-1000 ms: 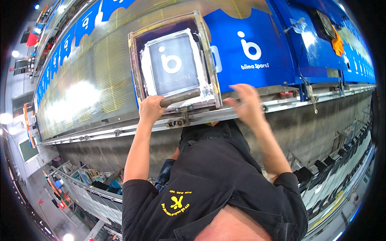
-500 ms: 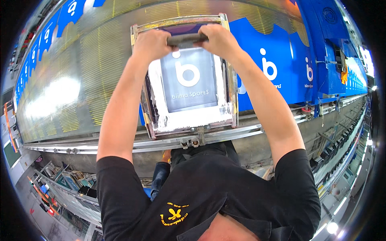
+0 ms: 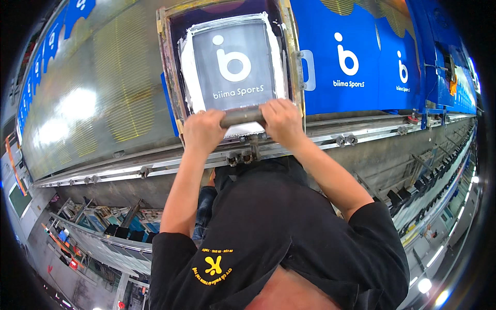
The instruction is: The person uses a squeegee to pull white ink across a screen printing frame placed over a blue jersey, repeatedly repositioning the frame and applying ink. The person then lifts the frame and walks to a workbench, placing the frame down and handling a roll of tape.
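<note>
A framed printing screen (image 3: 296,77) lies on the long table, its mesh showing a white logo inside a grey rectangle, with thick white ink round the margins. Across the screen's near end runs a squeegee (image 3: 242,118). My left hand (image 3: 204,130) wraps round its left end and my right hand (image 3: 282,122) round its right end, both closed. White ink shows just below the squeegee, between my hands. The squeegee's blade is hidden under its handle. A strip of blue fabric shows past the screen's left edge.
Printed blue fabric pieces (image 3: 330,62) lie flat to the right of the screen. A shiny table surface (image 3: 119,88) with yellow line patterns stretches left. A metal rail (image 3: 330,135) with clamps runs along the near edge. Blue equipment (image 3: 439,57) stands far right.
Both hands have drawn the squeegee from the screen's far end to its near end, toward my body. The grey logo area now shows fully beyond it.
</note>
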Tool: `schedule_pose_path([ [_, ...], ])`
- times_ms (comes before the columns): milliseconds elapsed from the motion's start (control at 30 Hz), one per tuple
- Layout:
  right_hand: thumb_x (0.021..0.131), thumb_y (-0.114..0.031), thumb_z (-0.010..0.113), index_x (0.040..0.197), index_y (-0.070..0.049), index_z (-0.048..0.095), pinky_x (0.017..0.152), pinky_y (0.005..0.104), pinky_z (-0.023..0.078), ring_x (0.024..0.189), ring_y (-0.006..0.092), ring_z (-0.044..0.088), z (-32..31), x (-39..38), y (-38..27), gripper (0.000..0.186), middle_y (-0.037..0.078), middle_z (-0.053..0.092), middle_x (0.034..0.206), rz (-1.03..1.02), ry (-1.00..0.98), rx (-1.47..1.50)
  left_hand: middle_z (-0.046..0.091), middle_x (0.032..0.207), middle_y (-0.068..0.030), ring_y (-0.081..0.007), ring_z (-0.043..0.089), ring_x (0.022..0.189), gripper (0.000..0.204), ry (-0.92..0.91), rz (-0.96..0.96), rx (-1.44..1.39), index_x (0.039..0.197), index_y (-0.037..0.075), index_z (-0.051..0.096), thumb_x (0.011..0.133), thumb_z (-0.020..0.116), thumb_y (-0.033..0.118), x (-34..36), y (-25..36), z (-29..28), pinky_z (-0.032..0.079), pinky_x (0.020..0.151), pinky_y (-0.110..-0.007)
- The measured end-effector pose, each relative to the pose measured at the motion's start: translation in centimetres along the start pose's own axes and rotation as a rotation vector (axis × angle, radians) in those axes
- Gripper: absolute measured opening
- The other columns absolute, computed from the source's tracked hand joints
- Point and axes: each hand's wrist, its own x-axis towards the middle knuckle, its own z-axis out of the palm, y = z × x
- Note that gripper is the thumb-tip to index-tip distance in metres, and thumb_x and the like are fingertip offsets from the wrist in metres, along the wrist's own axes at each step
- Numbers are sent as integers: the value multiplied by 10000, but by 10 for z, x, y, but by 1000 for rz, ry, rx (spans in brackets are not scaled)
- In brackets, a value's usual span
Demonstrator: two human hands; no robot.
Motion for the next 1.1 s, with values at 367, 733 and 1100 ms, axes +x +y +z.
schedule_pose_path([
  [367,772,-427,872,823,-48,662,761,490,539,874,376,700,9,22,15,436,142,709,844,79,-264,122,732,788,-134,-355,721,805,583,-199,-5,63,836,73,769,781,816,652,23,-5,-22,556,727,-472],
  [733,992,-426,730,965,-49,792,731,387,528,801,237,684,-23,51,90,382,117,746,894,514,-6,495,764,911,-158,-364,739,926,860,-592,-116,30,1056,83,797,694,741,862,93,-16,-48,579,847,-472],
  [1100,1004,-309,719,1119,17,780,842,332,544,921,189,724,23,39,158,351,135,796,1026,1002,301,499,761,1003,-101,-321,728,997,549,-40,104,110,1055,92,778,826,798,591,214,-55,-88,563,859,-476],
])
